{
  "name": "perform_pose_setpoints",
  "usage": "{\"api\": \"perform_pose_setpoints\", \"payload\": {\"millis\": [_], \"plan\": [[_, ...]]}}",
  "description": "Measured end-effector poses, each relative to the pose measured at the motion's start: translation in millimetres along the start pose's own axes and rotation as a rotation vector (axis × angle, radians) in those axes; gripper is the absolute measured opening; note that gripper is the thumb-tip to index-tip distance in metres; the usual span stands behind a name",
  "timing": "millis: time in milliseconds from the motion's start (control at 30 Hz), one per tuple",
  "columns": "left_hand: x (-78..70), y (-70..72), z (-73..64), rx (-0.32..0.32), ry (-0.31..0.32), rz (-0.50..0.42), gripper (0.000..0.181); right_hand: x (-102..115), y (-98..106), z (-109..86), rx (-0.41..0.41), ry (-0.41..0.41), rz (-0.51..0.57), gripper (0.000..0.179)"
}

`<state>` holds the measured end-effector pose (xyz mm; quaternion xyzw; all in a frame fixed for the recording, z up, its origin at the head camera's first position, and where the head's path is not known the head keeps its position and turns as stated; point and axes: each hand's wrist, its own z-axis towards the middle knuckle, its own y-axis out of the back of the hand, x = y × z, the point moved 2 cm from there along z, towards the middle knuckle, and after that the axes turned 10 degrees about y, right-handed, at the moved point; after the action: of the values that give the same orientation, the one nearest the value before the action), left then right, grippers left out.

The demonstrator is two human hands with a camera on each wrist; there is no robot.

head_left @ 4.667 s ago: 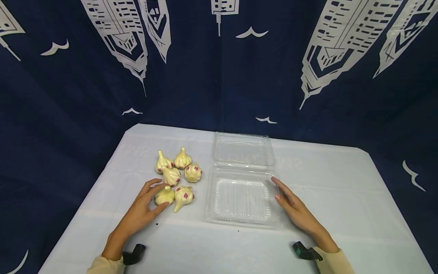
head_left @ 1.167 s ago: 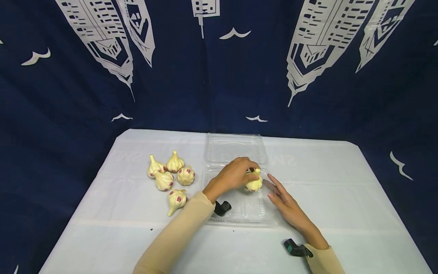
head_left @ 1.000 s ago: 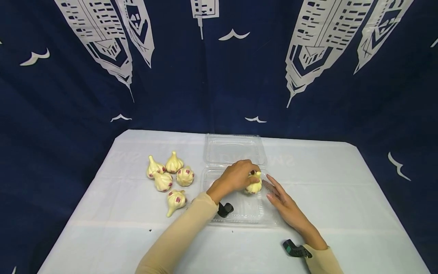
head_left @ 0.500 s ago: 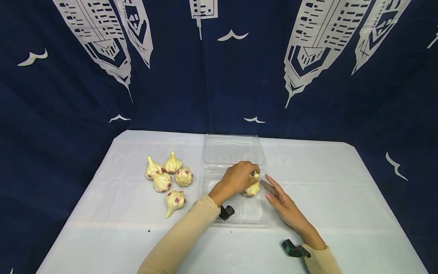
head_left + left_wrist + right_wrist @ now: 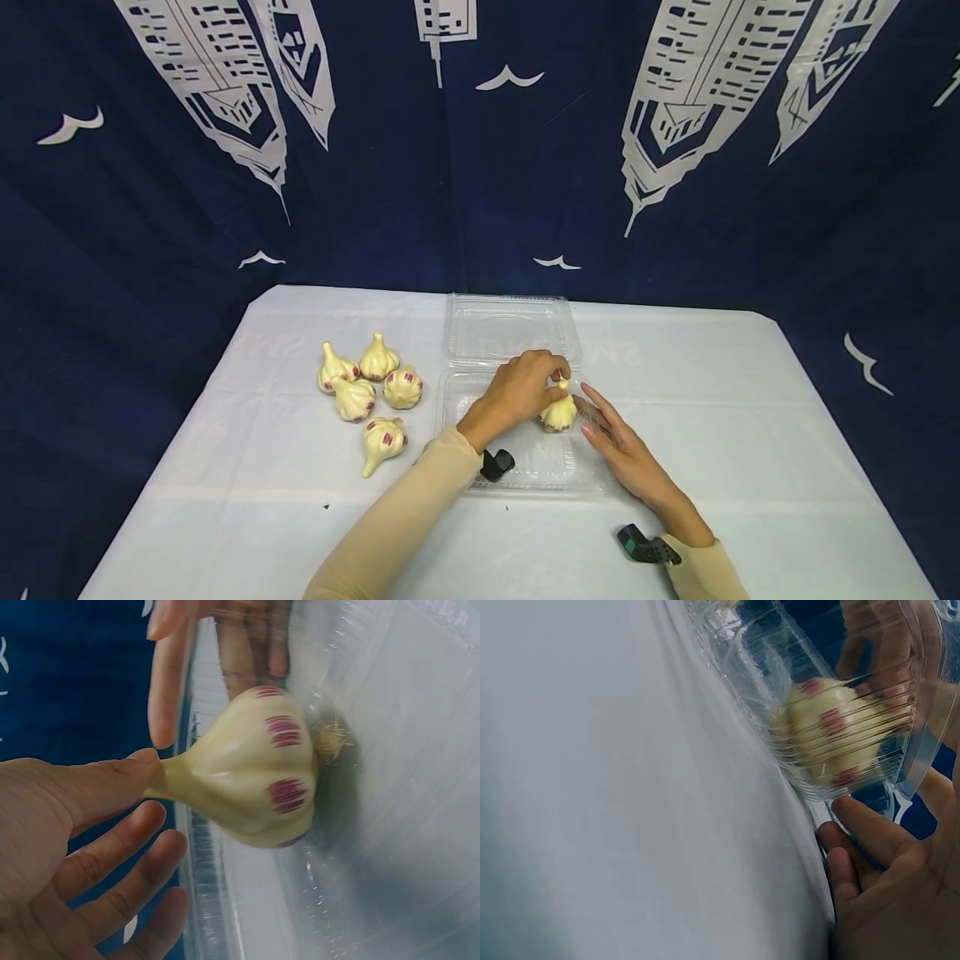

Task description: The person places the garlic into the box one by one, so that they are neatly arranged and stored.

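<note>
A clear plastic clamshell box (image 5: 543, 471) lies unfolded on the white table, its lid (image 5: 512, 329) laid back behind it. Over the right back part of the box, my left hand (image 5: 517, 390) pinches a cream garlic bulb (image 5: 558, 414) by the neck between thumb and forefinger. In the left wrist view this bulb (image 5: 247, 769) shows purple-red patches and a tuft of roots facing the box floor. My right hand (image 5: 628, 454) is at the right wall of the box, fingers extended along it. Through that ribbed wall the right wrist view shows the bulb (image 5: 832, 731).
Several more garlic bulbs lie left of the box: a close group with one bulb (image 5: 354, 398) at its front, and another bulb (image 5: 384, 442) nearer me. A dark blue printed cloth (image 5: 390, 200) hangs behind the table (image 5: 720, 383).
My left hand has carried one garlic bulb from the group on the left across to the box, then lowered it slightly. My right hand has stayed at the box's right side.
</note>
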<state>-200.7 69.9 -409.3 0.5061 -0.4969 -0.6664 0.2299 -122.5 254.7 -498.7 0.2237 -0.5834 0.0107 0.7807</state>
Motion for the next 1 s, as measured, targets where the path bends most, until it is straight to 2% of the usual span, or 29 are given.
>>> {"api": "perform_pose_setpoints", "payload": {"millis": [267, 500, 733, 1000], "plan": [[2.8, 12.1, -9.3, -0.047, -0.027, -0.028, 0.021, -1, -1, 0.0, 0.001, -0.001, 0.005, 0.061], [12.3, 26.0, -25.8, -0.079, -0.033, -0.089, 0.023, -2, -3, -0.1, -0.002, -0.008, 0.006, 0.061], [34.8, 47.8, -52.4, -0.145, -0.002, -0.209, 0.022, 0, -2, 1.0, -0.004, 0.001, -0.015, 0.061], [61.8, 59.5, -86.5, -0.240, 0.018, -0.241, 0.021, -1, -1, 2.2, -0.002, 0.009, -0.014, 0.061]]}}
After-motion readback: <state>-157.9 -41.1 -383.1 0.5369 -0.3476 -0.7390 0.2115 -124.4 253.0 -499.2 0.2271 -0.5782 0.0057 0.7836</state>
